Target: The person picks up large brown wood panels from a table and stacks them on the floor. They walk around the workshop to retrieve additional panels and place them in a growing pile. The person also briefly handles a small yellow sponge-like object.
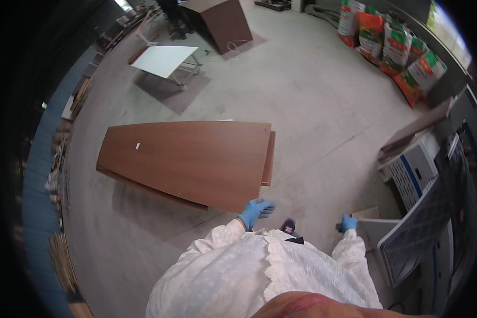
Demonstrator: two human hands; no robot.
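My left hand (257,212), in a blue and grey work glove, is beside the near right corner of a large brown wooden panel (191,159). Its fingers are stretched out to the right, with nothing visible in them. Whether it touches the panel's edge I cannot tell. A second brown board (268,159) shows under the panel's right end. Out to the right, my right hand (348,223), gloved the same way, hangs low next to the end of a pale board (379,228). Its fingers are small and blurred, so their pose is unclear.
At right lean a dark framed panel (416,233) and a white slotted cabinet (411,169). Several filled sacks (397,50) line the far right wall. Farther off stand a white-topped table (165,59), a big brown box (220,24) and a person (175,16). Stacked boards (63,259) lie left.
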